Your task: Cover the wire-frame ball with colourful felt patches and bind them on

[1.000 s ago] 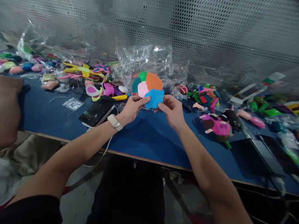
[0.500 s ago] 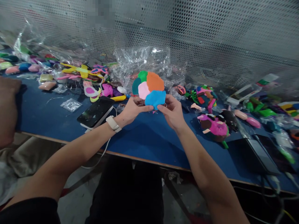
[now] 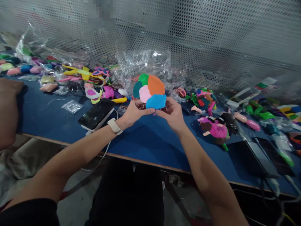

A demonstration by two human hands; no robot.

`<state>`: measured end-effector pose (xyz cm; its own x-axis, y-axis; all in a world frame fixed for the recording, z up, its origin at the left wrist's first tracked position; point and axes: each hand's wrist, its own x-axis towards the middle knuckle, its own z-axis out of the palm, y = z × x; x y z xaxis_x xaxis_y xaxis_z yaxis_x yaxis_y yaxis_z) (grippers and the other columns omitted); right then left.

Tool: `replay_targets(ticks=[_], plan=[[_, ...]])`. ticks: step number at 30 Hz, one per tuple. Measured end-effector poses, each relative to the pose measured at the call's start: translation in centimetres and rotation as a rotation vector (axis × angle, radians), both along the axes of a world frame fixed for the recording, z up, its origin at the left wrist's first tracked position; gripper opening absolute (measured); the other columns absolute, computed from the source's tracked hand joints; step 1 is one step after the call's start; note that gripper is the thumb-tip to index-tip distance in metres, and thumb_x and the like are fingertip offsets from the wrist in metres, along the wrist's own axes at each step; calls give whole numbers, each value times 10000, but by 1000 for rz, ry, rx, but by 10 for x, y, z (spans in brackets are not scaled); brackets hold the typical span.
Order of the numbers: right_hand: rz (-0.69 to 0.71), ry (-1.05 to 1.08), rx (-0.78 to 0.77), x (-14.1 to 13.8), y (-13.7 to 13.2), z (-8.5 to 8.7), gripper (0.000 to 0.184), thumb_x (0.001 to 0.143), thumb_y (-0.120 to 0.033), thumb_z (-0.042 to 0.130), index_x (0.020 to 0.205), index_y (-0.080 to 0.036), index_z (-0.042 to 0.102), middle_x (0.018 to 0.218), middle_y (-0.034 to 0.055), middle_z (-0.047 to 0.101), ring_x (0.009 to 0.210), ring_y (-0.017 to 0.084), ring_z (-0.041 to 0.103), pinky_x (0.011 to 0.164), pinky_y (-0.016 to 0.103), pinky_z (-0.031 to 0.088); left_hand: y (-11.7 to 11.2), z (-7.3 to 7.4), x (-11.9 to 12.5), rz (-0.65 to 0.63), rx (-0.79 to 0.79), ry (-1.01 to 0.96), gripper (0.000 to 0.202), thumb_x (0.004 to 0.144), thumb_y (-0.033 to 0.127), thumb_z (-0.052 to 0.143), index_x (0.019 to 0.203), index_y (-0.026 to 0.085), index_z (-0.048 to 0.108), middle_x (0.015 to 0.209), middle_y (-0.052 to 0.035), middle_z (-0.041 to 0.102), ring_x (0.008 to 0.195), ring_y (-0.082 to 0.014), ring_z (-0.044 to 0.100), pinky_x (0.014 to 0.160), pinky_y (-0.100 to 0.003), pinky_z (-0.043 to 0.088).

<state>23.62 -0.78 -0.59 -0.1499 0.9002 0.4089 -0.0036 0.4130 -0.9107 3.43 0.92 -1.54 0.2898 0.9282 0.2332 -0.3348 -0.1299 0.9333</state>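
Both hands hold up a rounded piece of patchwork clay (image 3: 150, 91) above the blue table. Its face joins flattened patches of green, orange, teal, pale pink and bright blue, and thin wires show near its lower edge. My left hand (image 3: 136, 112) grips the lower left, thumb along the bottom of the blue patch. At the lower right, my right hand (image 3: 172, 115) has its thumb against the same edge, its tip close to the left thumb. The other fingers of both hands are partly hidden behind the piece.
A phone (image 3: 96, 114) on a white block lies left of my hands. Pink clay figure (image 3: 216, 128) and black device (image 3: 255, 157) sit to the right. Clay lumps and clear plastic bags (image 3: 145, 62) line the perforated metal screen (image 3: 211, 37). Another person's arm (image 3: 9, 110) rests at far left.
The thumbs have shifted slightly down along the blue patch's lower edge. The clay piece stays in both hands in nearly the same place, and the view has moved a little.
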Motion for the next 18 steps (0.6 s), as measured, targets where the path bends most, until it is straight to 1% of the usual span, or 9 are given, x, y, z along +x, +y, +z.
replay_targets(ticks=[3, 7, 9, 11, 14, 18], plan=[[30, 25, -3, 0, 1, -1, 511, 731, -563, 1044, 1090, -309, 784, 1095, 24, 829, 1018, 247, 777, 931, 443, 684, -1, 0, 1, 34, 0, 10, 506, 616, 560, 1093, 901, 213, 861, 996, -96, 866, 981, -257, 800, 1009, -454, 671], [42, 104, -66, -1, 3, -4, 416, 872, -684, 908, 1018, -312, 793, 956, 6, 789, 841, 202, 742, 795, 396, 666, 1, -3, 2, 52, -12, -3, 476, 623, 563, 1086, 834, 215, 839, 936, -79, 848, 935, -241, 788, 993, -450, 671], [39, 106, -80, 0, 4, -5, 405, 905, -697, 874, 1008, -313, 793, 925, -2, 775, 783, 185, 718, 756, 381, 655, 2, -5, 2, 58, -11, 0, 464, 625, 551, 1084, 837, 217, 842, 943, -78, 850, 923, -232, 779, 966, -437, 671], [47, 86, -77, 1, 4, -6, 390, 903, -672, 890, 1033, -317, 797, 933, -5, 779, 784, 180, 718, 764, 374, 657, 2, -5, 2, 52, 2, 4, 457, 634, 541, 1080, 865, 217, 853, 960, -77, 856, 907, -219, 771, 943, -421, 667], [70, 64, -74, 4, 5, -6, 410, 881, -658, 919, 1070, -317, 794, 945, -2, 788, 827, 192, 742, 787, 376, 667, 2, -4, 0, 24, 17, 14, 453, 649, 548, 1073, 862, 215, 854, 955, -78, 857, 905, -218, 777, 948, -419, 665], [64, 42, -69, 6, 5, -7, 415, 873, -659, 925, 1039, -305, 784, 949, 1, 778, 860, 202, 743, 823, 383, 661, -1, 1, -2, -11, 34, 36, 457, 661, 575, 1068, 820, 211, 841, 914, -84, 849, 897, -235, 784, 950, -442, 666]])
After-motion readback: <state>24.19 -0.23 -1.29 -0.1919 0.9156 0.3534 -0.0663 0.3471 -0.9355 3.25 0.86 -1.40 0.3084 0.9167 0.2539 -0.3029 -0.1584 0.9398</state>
